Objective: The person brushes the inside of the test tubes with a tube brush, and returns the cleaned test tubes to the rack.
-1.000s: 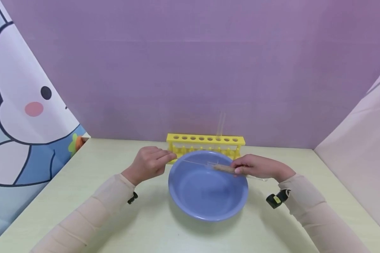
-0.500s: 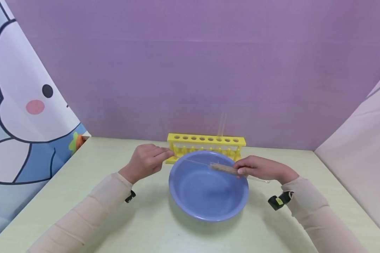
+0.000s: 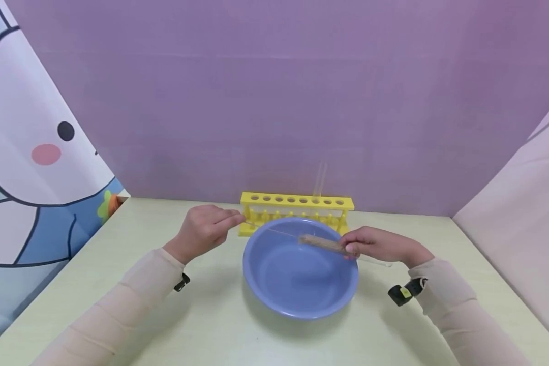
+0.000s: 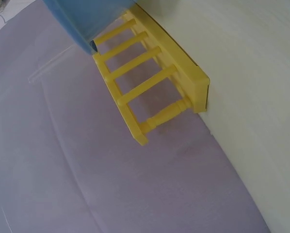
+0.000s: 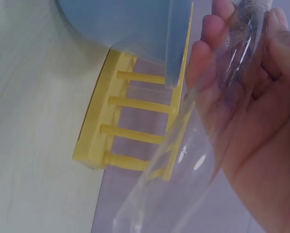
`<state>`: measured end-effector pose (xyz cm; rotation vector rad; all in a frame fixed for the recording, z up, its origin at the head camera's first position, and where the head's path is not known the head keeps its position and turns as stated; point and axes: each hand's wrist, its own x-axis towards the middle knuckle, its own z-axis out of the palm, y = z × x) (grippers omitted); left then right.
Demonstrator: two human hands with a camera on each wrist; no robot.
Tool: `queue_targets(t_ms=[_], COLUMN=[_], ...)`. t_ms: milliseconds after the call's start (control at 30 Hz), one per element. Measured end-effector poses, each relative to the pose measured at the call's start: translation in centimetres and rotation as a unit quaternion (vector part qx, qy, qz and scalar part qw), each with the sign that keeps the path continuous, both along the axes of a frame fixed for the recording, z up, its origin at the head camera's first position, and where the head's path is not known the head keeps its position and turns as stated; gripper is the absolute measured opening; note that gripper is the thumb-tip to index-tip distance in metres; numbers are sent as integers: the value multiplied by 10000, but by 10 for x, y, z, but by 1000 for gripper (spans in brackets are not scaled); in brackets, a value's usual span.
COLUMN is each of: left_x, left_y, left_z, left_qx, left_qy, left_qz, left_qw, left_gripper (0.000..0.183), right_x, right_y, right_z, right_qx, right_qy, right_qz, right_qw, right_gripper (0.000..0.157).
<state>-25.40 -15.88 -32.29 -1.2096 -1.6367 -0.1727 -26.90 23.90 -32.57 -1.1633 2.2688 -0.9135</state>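
Note:
My left hand (image 3: 212,226) pinches the thin wire handle of a test tube brush (image 3: 321,242), whose tan bristly head lies over the basin. My right hand (image 3: 377,245) grips a clear glass test tube (image 3: 375,261) around the brush's bristles, with the rounded end sticking out to the right. In the right wrist view the transparent tube (image 5: 179,160) crosses the palm, and bristles show at its top. Below the brush stands a blue basin (image 3: 302,284). The left wrist view does not show the left hand.
A yellow test tube rack (image 3: 297,201) stands behind the basin, with another clear test tube (image 3: 319,180) upright in one hole. A purple backdrop (image 3: 274,101) rises at the table's (image 3: 201,325) far edge, with cloth panels on both sides.
My left hand has moved a little to the left and up with the wire. The bristly head has shifted left with it, while my right hand keeps its grip, drifting slightly right.

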Motion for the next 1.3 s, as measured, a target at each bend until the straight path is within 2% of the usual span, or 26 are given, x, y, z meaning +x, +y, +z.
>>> queue_targets(t_ms=[300,633,800,967,1300], left_x=[0,-3,-3,-3,-6], left_y=[-3,-4,-7,-9,-13], left_z=[0,3,3,2,7], left_qx=[14,126,145,145,403], left_qy=[-105,13,-40,-67,494], left_qz=[72,-26,-59,56,-141], left_qw=[9999,9999,9999,9999,9979], left_gripper=[36,34,31,32,34], right_x=[0,2,0,0,-1], right_y=[4,10,13,15,15], right_z=[3,-1,-3,-6,-5], right_qx=[122,-51,-160,-278,-373], right_qy=[133,162,-29,-221,-303], right_qz=[-146,-92,-83,-63,56], right_qw=[9997,9998,9998,9993,9988], right_gripper=[27,28,27,27,28])
